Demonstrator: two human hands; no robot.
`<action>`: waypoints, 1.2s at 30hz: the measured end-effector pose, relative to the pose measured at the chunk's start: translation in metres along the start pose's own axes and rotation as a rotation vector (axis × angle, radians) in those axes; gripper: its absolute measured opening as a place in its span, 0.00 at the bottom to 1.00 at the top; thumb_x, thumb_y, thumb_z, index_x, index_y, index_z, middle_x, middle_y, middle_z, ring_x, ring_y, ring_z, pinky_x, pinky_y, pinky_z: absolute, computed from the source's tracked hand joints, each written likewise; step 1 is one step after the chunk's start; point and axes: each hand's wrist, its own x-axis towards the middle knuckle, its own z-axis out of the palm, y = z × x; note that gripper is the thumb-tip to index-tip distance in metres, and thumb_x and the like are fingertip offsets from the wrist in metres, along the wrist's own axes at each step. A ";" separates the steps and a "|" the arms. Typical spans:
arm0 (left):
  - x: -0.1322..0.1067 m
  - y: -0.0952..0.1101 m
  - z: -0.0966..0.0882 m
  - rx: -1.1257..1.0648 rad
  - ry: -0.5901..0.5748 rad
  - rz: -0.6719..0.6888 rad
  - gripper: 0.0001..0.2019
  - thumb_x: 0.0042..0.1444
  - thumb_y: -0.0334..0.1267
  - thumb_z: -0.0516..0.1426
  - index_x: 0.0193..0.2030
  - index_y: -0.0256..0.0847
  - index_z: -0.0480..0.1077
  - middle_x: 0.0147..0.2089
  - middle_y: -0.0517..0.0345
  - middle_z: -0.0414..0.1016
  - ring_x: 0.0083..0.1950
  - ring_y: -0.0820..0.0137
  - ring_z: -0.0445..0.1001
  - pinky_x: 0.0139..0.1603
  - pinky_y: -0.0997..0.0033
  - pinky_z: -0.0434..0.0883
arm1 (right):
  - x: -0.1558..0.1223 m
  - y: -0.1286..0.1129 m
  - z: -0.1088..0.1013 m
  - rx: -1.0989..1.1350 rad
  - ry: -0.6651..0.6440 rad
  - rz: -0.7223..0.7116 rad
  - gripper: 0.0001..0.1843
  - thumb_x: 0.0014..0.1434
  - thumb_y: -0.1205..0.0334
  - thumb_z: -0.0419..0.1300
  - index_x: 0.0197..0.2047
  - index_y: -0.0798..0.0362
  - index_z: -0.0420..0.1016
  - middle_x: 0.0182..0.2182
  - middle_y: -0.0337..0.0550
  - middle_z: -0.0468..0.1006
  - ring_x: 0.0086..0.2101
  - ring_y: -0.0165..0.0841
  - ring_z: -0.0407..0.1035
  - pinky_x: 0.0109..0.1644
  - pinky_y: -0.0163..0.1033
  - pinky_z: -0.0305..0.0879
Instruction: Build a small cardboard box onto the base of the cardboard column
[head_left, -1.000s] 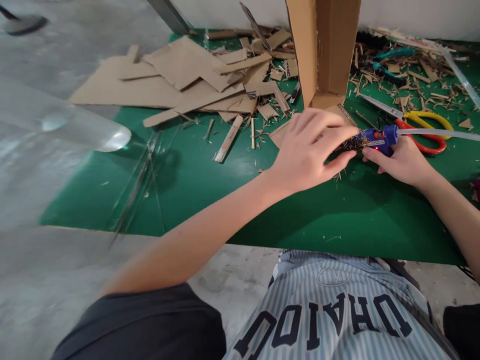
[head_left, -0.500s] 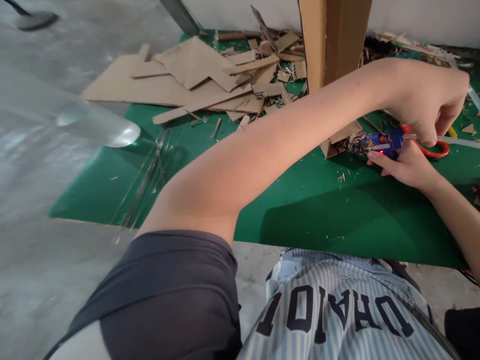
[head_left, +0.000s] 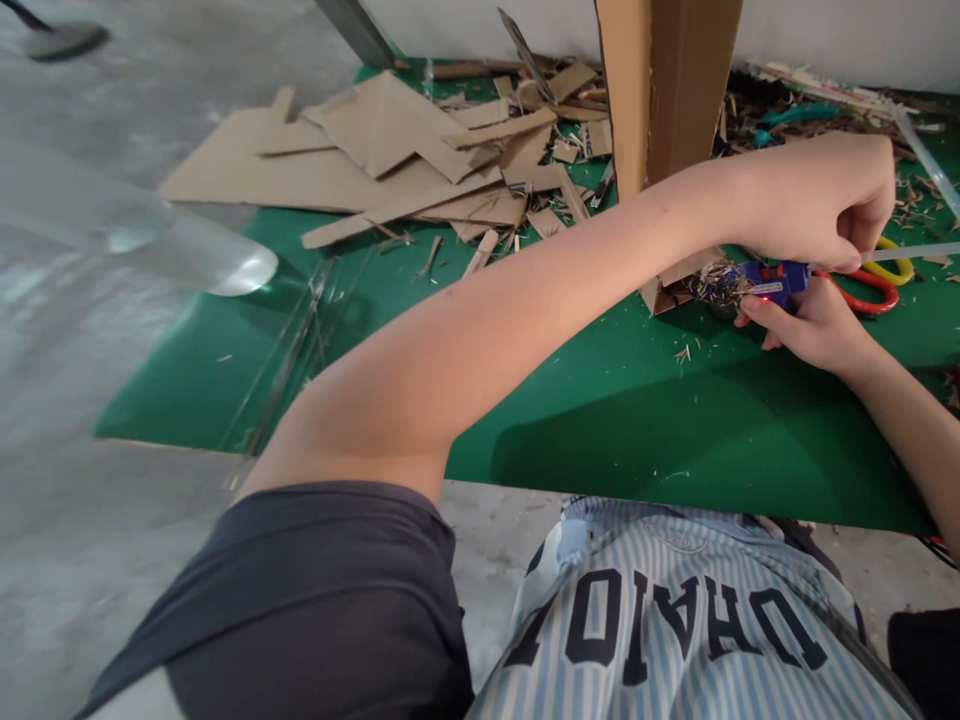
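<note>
My left arm reaches across to the right, and my left hand [head_left: 847, 205] pinches a translucent glue stick [head_left: 911, 252] just behind a blue glue gun [head_left: 780, 284]. The stick sticks out to the right past my fingers. My right hand [head_left: 814, 325] is wrapped round the glue gun, which has a small red light lit. Wood shavings and scraps cling about the gun's front end, hiding its nozzle. Beside that end lies a small folded cardboard piece [head_left: 666, 292]. Scissors with red and yellow handles [head_left: 870, 300] lie partly behind my right hand.
A tall cardboard post [head_left: 686, 80] stands at the back of the green table [head_left: 600, 440]. Cardboard scraps [head_left: 390, 125] pile up at back left. More shavings and debris [head_left: 795, 85] lie at back right. A clear plastic cylinder [head_left: 202, 250] is at left.
My left hand has moved left and slightly down, closer to the back of the glue gun. The stretch of stick between hand and gun is shorter. My right hand stays in place.
</note>
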 end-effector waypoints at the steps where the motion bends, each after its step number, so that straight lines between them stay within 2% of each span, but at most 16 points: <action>1: -0.002 0.001 0.000 -0.005 -0.002 -0.005 0.10 0.66 0.31 0.56 0.46 0.41 0.80 0.46 0.69 0.84 0.50 0.74 0.83 0.51 0.72 0.81 | 0.000 0.000 0.000 0.005 -0.001 0.000 0.27 0.56 0.35 0.66 0.33 0.54 0.79 0.29 0.48 0.81 0.25 0.33 0.73 0.20 0.35 0.69; 7: -0.009 0.007 -0.002 0.029 -0.006 -0.026 0.11 0.67 0.30 0.57 0.48 0.41 0.81 0.46 0.67 0.84 0.50 0.73 0.82 0.52 0.71 0.80 | 0.001 -0.004 0.000 0.003 -0.015 0.026 0.25 0.56 0.37 0.67 0.33 0.55 0.79 0.30 0.49 0.81 0.23 0.32 0.72 0.20 0.37 0.71; 11: -0.009 0.004 0.000 -0.002 0.006 -0.042 0.11 0.66 0.29 0.57 0.49 0.40 0.81 0.47 0.65 0.84 0.51 0.73 0.82 0.53 0.72 0.80 | 0.002 -0.003 0.000 -0.005 -0.011 0.028 0.24 0.57 0.39 0.66 0.32 0.54 0.79 0.30 0.48 0.81 0.20 0.30 0.70 0.20 0.38 0.71; 17: -0.005 -0.005 0.007 -0.075 0.047 0.078 0.11 0.64 0.26 0.58 0.47 0.34 0.81 0.46 0.58 0.85 0.48 0.73 0.82 0.51 0.74 0.78 | 0.001 -0.006 -0.001 -0.008 -0.031 0.012 0.21 0.58 0.42 0.66 0.33 0.53 0.78 0.30 0.46 0.81 0.22 0.30 0.71 0.20 0.35 0.70; 19: -0.005 -0.005 0.008 -0.084 0.052 0.075 0.11 0.64 0.26 0.58 0.47 0.34 0.81 0.47 0.59 0.85 0.48 0.74 0.82 0.50 0.76 0.77 | 0.001 -0.007 0.000 -0.009 -0.025 0.021 0.20 0.58 0.42 0.67 0.33 0.53 0.78 0.30 0.46 0.81 0.22 0.30 0.71 0.20 0.35 0.70; 22: -0.010 -0.006 0.009 -0.045 0.082 0.037 0.11 0.67 0.31 0.56 0.51 0.38 0.79 0.51 0.64 0.83 0.53 0.75 0.81 0.57 0.75 0.76 | 0.000 -0.007 0.000 -0.017 -0.011 0.047 0.21 0.57 0.41 0.67 0.32 0.53 0.78 0.30 0.46 0.82 0.20 0.30 0.70 0.20 0.36 0.70; 24: -0.022 -0.012 0.015 0.004 0.215 0.022 0.14 0.69 0.36 0.53 0.57 0.41 0.75 0.56 0.66 0.80 0.59 0.73 0.78 0.63 0.70 0.74 | 0.000 -0.006 -0.001 -0.033 -0.008 0.062 0.22 0.57 0.40 0.66 0.31 0.53 0.78 0.28 0.45 0.82 0.19 0.30 0.70 0.20 0.37 0.70; 26: -0.044 -0.023 0.027 0.049 0.483 0.029 0.18 0.70 0.40 0.51 0.61 0.39 0.71 0.61 0.60 0.77 0.65 0.70 0.74 0.66 0.66 0.72 | 0.001 -0.005 0.000 -0.060 -0.002 0.061 0.23 0.58 0.40 0.66 0.31 0.53 0.78 0.27 0.45 0.82 0.18 0.30 0.70 0.21 0.37 0.71; 28: -0.073 -0.037 0.044 0.142 0.851 0.019 0.17 0.71 0.44 0.45 0.54 0.46 0.72 0.57 0.60 0.77 0.65 0.65 0.74 0.67 0.57 0.72 | 0.002 -0.004 0.001 -0.087 0.023 0.054 0.23 0.59 0.40 0.65 0.32 0.54 0.79 0.28 0.45 0.82 0.18 0.30 0.71 0.22 0.37 0.71; 29: -0.089 -0.044 0.054 0.181 1.002 0.019 0.15 0.70 0.46 0.47 0.52 0.49 0.72 0.55 0.57 0.76 0.63 0.62 0.75 0.66 0.51 0.73 | 0.003 -0.003 0.002 -0.095 0.039 0.049 0.23 0.59 0.40 0.65 0.32 0.54 0.79 0.28 0.45 0.82 0.19 0.30 0.71 0.22 0.37 0.72; 30: -0.104 -0.049 0.064 0.173 1.053 -0.050 0.13 0.68 0.48 0.50 0.52 0.52 0.70 0.56 0.54 0.75 0.64 0.58 0.74 0.67 0.47 0.73 | 0.003 -0.002 0.003 -0.102 0.052 0.045 0.23 0.60 0.40 0.65 0.31 0.53 0.79 0.28 0.45 0.83 0.19 0.30 0.71 0.22 0.37 0.72; 31: -0.117 -0.054 0.073 0.153 1.052 -0.120 0.14 0.66 0.51 0.51 0.54 0.54 0.69 0.59 0.51 0.72 0.65 0.55 0.72 0.68 0.43 0.71 | 0.004 -0.002 0.004 -0.110 0.064 0.040 0.23 0.60 0.40 0.65 0.31 0.53 0.79 0.27 0.45 0.82 0.19 0.31 0.71 0.22 0.38 0.72; 34: -0.142 -0.064 0.094 -0.001 0.824 -0.352 0.28 0.59 0.57 0.59 0.64 0.56 0.62 0.72 0.48 0.59 0.75 0.47 0.61 0.72 0.38 0.68 | 0.006 -0.002 0.007 -0.155 0.073 0.034 0.23 0.60 0.40 0.65 0.29 0.51 0.78 0.24 0.45 0.80 0.19 0.33 0.70 0.24 0.42 0.72; 36: -0.145 -0.068 0.100 -0.085 0.711 -0.409 0.31 0.58 0.55 0.61 0.66 0.53 0.61 0.74 0.46 0.59 0.74 0.47 0.62 0.71 0.41 0.70 | 0.007 -0.005 0.009 -0.202 0.081 0.033 0.22 0.61 0.41 0.64 0.28 0.50 0.77 0.23 0.45 0.78 0.21 0.35 0.70 0.28 0.45 0.73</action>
